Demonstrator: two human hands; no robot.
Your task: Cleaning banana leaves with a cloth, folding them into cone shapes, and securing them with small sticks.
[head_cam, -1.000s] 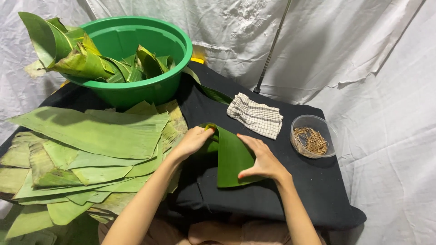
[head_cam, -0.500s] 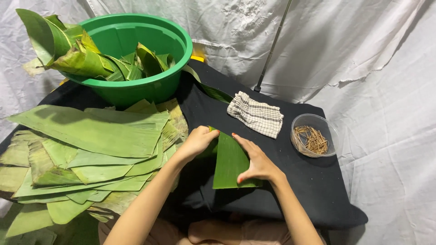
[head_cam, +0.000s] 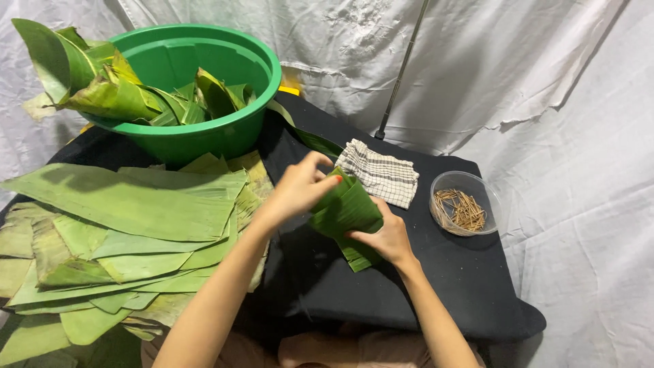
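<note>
Here both hands, left hand and right hand, are gripping a curled banana leaf; checked cloth lying at one o'clock.

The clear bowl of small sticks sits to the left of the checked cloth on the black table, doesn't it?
Not quite: the head view shows the clear bowl of small sticks to the right of the checked cloth, not the left. Both do sit on the black table.
</note>
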